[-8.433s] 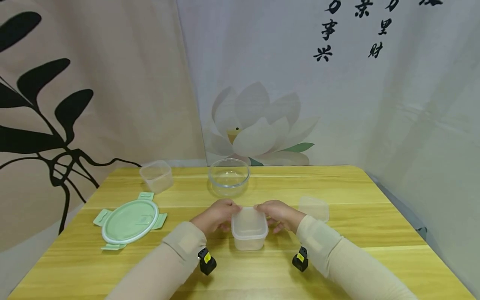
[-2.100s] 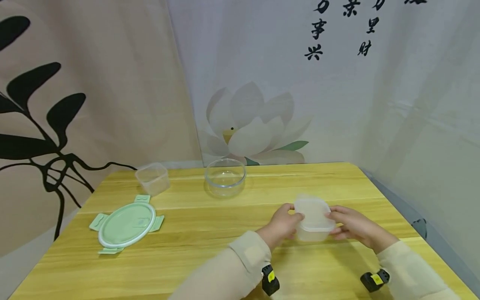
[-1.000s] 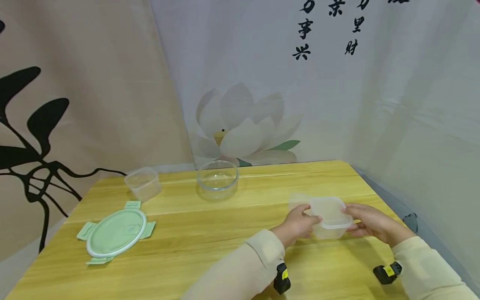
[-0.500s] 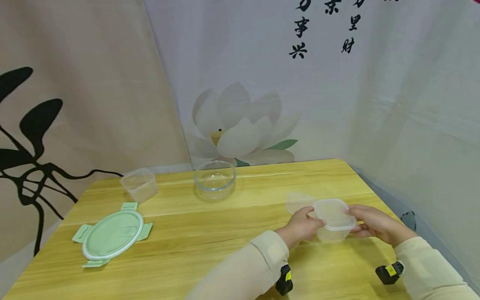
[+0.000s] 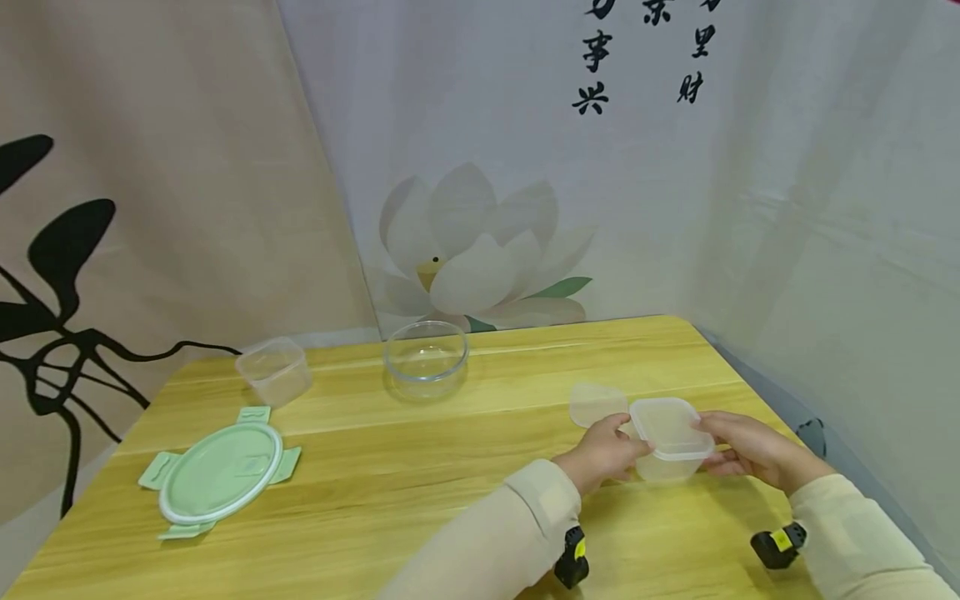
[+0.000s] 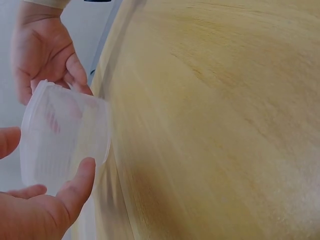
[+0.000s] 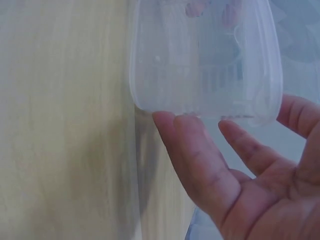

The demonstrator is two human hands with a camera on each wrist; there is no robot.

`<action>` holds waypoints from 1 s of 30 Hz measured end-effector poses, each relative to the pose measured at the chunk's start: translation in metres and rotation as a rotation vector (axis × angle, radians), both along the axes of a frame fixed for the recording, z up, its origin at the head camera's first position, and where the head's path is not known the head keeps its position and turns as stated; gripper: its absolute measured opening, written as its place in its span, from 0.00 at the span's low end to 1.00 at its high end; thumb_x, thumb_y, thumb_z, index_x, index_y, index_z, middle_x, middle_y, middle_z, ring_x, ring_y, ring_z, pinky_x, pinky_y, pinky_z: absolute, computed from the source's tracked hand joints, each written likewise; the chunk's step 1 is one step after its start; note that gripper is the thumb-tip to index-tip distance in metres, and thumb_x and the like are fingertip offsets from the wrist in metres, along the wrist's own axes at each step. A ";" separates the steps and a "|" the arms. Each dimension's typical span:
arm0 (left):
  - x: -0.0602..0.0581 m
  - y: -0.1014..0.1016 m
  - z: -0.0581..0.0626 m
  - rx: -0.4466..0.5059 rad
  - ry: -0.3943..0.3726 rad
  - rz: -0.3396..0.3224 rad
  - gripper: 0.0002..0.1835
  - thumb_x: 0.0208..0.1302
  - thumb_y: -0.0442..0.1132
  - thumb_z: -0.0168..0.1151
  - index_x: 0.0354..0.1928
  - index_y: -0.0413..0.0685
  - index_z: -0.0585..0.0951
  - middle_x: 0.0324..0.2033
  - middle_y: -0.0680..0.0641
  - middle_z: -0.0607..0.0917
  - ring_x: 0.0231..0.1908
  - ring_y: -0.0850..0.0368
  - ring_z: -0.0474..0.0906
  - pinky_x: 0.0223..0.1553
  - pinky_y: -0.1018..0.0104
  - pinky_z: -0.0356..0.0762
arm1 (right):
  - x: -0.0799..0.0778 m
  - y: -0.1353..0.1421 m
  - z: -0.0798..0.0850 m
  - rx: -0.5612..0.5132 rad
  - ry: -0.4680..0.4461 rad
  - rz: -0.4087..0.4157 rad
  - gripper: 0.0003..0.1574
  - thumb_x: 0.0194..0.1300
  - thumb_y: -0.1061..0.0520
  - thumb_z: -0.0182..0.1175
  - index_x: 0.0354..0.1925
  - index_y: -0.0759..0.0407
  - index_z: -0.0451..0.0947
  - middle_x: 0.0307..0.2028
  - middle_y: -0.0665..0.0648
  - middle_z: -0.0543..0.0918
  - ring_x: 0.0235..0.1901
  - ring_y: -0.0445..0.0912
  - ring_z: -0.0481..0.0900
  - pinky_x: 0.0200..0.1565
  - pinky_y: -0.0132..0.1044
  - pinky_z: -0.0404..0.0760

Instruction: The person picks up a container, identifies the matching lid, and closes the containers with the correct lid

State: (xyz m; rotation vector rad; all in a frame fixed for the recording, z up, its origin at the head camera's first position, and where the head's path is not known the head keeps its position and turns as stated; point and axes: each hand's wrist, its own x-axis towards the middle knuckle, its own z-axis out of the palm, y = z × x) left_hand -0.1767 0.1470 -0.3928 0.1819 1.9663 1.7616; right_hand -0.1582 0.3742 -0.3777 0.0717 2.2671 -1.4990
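A small translucent plastic food container (image 5: 670, 427) with rounded corners and a pale lid on it stands upright low at the table's right side. My left hand (image 5: 609, 452) holds its left side, thumb up at the lid's rim. On the opposite side my right hand (image 5: 753, 450) holds it with thumb at the rim and fingertips against the wall. The right wrist view shows those fingers touching the container's side (image 7: 200, 65). In the left wrist view the container (image 6: 65, 135) sits between both hands. A loose translucent lid (image 5: 597, 405) lies flat just behind my left hand.
A green round lid with side flaps (image 5: 222, 473) lies at the left of the wooden table (image 5: 420, 517). Behind it stands a translucent square box (image 5: 275, 372) without a lid. A round glass bowl (image 5: 426, 362) is near the back edge, before a printed curtain (image 5: 480, 125).
Both hands have carried the lidded container from the table's middle to the right, past the loose lid. Over the last half second it has barely shifted. The view has turned slightly right.
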 end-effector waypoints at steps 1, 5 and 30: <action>0.000 0.000 0.000 0.003 -0.002 -0.003 0.30 0.61 0.34 0.66 0.66 0.43 0.69 0.45 0.44 0.76 0.44 0.41 0.80 0.44 0.45 0.80 | 0.000 0.001 0.000 -0.001 -0.001 -0.001 0.42 0.77 0.46 0.42 0.69 0.79 0.45 0.49 0.66 0.74 0.41 0.53 0.83 0.43 0.43 0.84; -0.002 0.001 -0.001 0.015 -0.008 -0.016 0.31 0.61 0.34 0.66 0.67 0.43 0.68 0.44 0.44 0.77 0.45 0.40 0.80 0.46 0.45 0.80 | -0.001 0.003 -0.001 -0.001 -0.007 -0.014 0.42 0.77 0.46 0.42 0.69 0.78 0.47 0.48 0.65 0.74 0.39 0.52 0.83 0.43 0.43 0.84; -0.005 0.005 -0.001 0.040 -0.021 -0.032 0.35 0.59 0.33 0.67 0.68 0.46 0.67 0.49 0.43 0.78 0.43 0.45 0.79 0.47 0.46 0.79 | -0.007 0.003 0.003 0.041 -0.015 -0.082 0.38 0.76 0.47 0.40 0.66 0.79 0.51 0.46 0.61 0.74 0.35 0.47 0.81 0.39 0.39 0.84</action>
